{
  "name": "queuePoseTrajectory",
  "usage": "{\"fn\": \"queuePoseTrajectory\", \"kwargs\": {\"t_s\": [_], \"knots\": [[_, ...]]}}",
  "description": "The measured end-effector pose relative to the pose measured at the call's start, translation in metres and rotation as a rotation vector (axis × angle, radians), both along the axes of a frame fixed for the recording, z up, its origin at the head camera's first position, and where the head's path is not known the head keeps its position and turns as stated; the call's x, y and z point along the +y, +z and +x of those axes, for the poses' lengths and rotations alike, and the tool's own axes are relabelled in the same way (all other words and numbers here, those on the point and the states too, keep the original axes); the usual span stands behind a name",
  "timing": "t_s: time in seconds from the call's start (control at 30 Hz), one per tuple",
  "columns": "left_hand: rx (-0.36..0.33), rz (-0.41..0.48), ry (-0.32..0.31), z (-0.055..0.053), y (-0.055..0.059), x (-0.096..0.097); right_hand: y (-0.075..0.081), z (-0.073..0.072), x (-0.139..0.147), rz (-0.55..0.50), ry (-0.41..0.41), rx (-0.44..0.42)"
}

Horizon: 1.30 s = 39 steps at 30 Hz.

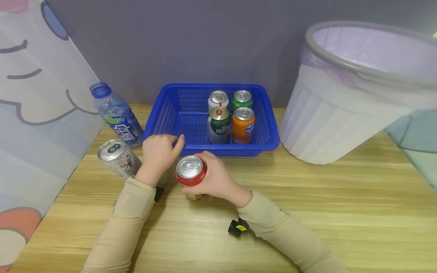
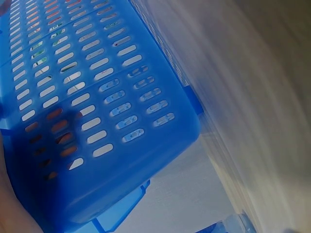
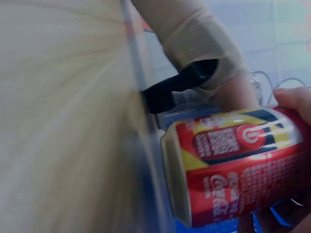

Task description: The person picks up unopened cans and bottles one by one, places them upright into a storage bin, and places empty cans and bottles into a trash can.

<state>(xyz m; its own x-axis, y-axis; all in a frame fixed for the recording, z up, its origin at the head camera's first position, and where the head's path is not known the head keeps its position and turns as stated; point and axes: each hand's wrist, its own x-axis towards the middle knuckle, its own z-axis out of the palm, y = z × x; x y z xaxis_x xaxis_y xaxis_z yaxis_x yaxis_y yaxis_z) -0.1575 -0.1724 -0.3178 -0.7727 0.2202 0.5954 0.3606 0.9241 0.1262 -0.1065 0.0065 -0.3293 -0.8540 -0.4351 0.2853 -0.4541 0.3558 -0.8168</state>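
My right hand (image 1: 216, 178) grips a red Coca-Cola can (image 1: 189, 172) from the side, just in front of a blue plastic basket (image 1: 268, 129). In the right wrist view, the can's printed side and base rim (image 3: 177, 184) show close over the wooden table. My left hand (image 1: 160, 149) holds the basket at its front left rim, thumb upward. In the left wrist view, its fingers (image 2: 60, 131) show through the slots of the basket wall (image 2: 160, 141). Inside the basket, on its right side, stand a white can (image 1: 218, 99), a green-topped can (image 1: 242, 99), a dark green can (image 1: 219, 127) and an orange can (image 1: 243, 127).
Left of the basket stands a clear bottle (image 1: 117, 113) with a blue label. A pale patterned can (image 1: 119, 159) is in front of it, beside my left wrist. A tall white bin (image 1: 324, 110) with a purple liner is at the right. A grey wall (image 1: 191, 41) rises behind.
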Motion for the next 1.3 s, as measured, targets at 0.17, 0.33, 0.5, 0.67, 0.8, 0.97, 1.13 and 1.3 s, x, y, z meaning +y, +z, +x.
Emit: {"fn": "queuePoseTrajectory", "kwargs": {"t_s": [0.17,0.33,0.5,0.67,0.8,0.97,1.13,1.3], "knots": [[-0.006,0.002,-0.002,0.0001,-0.0001,-0.0002,0.007,-0.0001,0.0049,-0.08,0.042,-0.017],[0.001,0.001,-0.004,0.0005,-0.0016,-0.0016,0.0083,0.0008,0.007,-0.203,0.099,-0.028],[0.006,-0.001,-0.007,-0.0002,-0.0024,-0.0022,0.0059,0.0023,0.0076,-0.327,0.148,-0.065],[0.011,-0.003,-0.009,0.0002,-0.0017,-0.002,0.0047,0.003,0.0073,-0.399,0.167,-0.091],[0.011,-0.003,-0.011,0.0007,-0.001,-0.0015,0.005,0.0037,0.0073,-0.405,0.16,-0.109],[0.013,0.0,-0.014,0.0005,-0.0009,-0.002,0.0061,0.0046,0.007,-0.391,0.16,-0.112],[0.011,0.002,-0.016,0.0003,-0.0006,-0.0017,0.0066,0.0051,0.0073,-0.398,0.162,-0.118],[0.001,0.003,-0.015,-0.0003,-0.0001,-0.0004,0.0058,0.0031,0.0085,-0.413,0.144,-0.103]]}}
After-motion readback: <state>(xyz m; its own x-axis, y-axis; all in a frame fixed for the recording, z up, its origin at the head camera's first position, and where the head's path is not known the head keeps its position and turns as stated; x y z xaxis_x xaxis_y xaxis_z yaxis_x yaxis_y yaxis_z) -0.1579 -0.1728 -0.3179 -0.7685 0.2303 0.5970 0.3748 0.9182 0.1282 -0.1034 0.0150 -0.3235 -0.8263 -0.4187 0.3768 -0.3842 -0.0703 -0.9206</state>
